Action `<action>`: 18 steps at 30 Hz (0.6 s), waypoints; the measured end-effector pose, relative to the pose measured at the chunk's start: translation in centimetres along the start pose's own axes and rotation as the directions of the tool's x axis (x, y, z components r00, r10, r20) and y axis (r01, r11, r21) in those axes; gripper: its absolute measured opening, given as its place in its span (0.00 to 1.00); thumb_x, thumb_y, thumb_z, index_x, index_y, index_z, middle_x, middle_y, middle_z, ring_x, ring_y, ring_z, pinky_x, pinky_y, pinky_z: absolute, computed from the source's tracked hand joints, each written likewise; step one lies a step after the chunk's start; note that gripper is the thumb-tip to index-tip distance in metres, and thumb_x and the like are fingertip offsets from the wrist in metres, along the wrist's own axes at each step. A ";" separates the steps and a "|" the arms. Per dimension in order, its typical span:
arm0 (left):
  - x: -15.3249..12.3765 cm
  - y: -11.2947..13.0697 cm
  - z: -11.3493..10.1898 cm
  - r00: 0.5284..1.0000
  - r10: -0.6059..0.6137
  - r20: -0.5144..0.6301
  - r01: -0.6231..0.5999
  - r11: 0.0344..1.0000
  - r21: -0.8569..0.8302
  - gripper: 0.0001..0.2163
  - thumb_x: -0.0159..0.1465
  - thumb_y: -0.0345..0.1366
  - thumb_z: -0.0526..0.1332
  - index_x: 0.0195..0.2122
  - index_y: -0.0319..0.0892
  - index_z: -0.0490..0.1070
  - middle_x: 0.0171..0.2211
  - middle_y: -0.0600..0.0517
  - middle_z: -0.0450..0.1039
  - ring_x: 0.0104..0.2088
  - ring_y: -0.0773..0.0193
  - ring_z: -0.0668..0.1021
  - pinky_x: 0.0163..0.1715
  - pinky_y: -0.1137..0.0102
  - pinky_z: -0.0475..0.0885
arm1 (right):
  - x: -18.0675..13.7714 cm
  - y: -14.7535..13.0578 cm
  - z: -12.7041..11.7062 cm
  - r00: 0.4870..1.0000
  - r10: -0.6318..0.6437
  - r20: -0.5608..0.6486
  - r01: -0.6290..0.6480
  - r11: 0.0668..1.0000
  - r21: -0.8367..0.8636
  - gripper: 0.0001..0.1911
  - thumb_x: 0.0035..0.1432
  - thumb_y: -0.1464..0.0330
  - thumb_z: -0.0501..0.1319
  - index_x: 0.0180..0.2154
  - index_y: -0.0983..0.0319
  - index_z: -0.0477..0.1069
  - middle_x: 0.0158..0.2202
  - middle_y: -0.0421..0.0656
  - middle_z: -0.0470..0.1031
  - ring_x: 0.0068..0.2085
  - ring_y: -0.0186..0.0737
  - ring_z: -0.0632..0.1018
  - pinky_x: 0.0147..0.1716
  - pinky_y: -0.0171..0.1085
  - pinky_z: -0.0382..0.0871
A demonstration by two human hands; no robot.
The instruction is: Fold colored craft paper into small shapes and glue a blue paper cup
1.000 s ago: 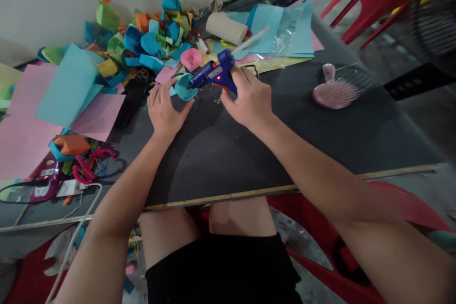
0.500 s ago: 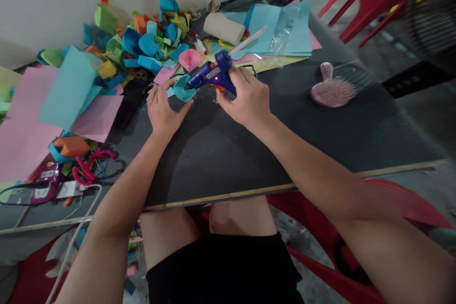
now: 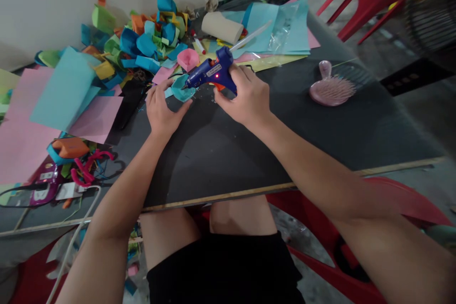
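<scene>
My right hand (image 3: 245, 97) is wrapped round the grip of a blue glue gun (image 3: 210, 72) with a clear glue stick poking out of its back. The gun's nozzle points left and down onto a small teal folded paper piece (image 3: 180, 89). My left hand (image 3: 162, 109) rests on the black table (image 3: 231, 147) and pinches that teal piece between thumb and fingers. A pink folded paper piece (image 3: 188, 59) lies just behind the nozzle.
A heap of folded coloured papers (image 3: 142, 42) fills the far left. Flat pink and blue sheets (image 3: 57, 99) lie at the left. A paper roll (image 3: 221, 27) and plastic-covered sheets (image 3: 285, 28) sit at the back, a pink hairbrush (image 3: 331, 88) at the right, red chairs beyond.
The glue gun's nozzle has shifted slightly left over the teal piece. My left hand has kept its hold with only a small shift.
</scene>
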State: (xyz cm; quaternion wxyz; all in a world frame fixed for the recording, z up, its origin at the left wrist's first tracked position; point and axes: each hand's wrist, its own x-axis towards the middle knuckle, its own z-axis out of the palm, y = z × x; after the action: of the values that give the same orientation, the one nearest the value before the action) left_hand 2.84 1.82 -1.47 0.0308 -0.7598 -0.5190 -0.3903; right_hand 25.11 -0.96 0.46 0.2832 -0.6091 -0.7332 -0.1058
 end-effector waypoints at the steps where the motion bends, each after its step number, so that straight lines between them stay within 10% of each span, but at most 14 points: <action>1: 0.0 -0.1 0.0 1.000 0.004 -0.005 -0.004 1.000 0.000 0.28 0.58 0.52 0.66 0.55 0.45 0.64 0.52 0.43 0.74 0.57 0.46 0.72 0.58 0.51 0.67 | 0.0 0.1 0.1 1.000 -0.004 -0.012 0.005 1.000 0.013 0.27 0.64 0.58 0.52 0.62 0.62 0.60 0.53 0.55 0.73 0.52 0.55 0.75 0.42 0.46 0.75; 18: -0.2 -0.5 0.1 0.981 0.094 -0.167 -0.101 0.994 -0.039 0.30 0.62 0.55 0.63 0.59 0.45 0.61 0.55 0.41 0.71 0.56 0.47 0.72 0.55 0.53 0.69 | -0.2 0.2 0.3 0.994 -0.004 -0.110 0.025 0.982 0.187 0.28 0.66 0.54 0.50 0.62 0.59 0.60 0.54 0.54 0.73 0.51 0.58 0.77 0.43 0.47 0.77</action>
State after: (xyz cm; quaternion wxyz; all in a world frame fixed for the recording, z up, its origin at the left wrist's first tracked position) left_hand 2.44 1.88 -1.84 0.0747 -0.7499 -0.4674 -0.4621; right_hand 25.26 -0.96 0.03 0.3785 -0.5674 -0.7278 -0.0712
